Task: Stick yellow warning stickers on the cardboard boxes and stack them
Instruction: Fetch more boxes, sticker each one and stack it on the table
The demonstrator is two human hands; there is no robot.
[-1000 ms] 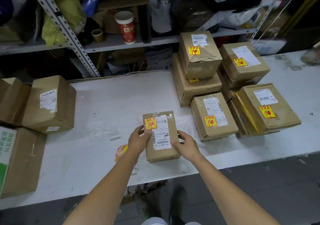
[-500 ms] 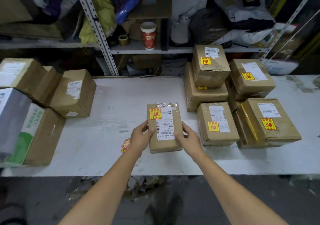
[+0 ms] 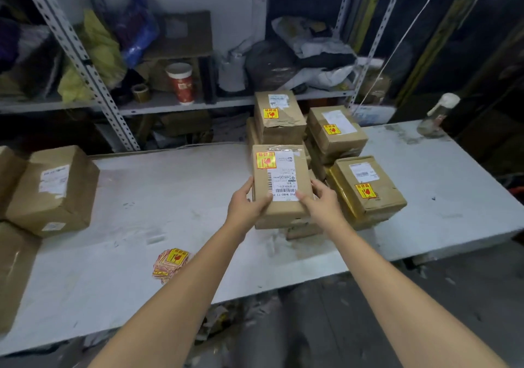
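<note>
Both hands hold a small cardboard box with a white label and a yellow warning sticker at its top left corner. My left hand grips its left side, my right hand its right side. The box is raised over another stickered box, mostly hidden under it, in the group of stickered boxes at the table's right. A pile of yellow stickers lies on the white table near the front edge.
Unstickered boxes stand at the table's left end. Behind the table a metal shelf carries a red paper cup, a tape roll and bags. A bottle stands at the far right.
Both hands lifted the small stickered box off the table's middle and carried it right and away, over the near box of the stickered group. The camera view shifted too.
</note>
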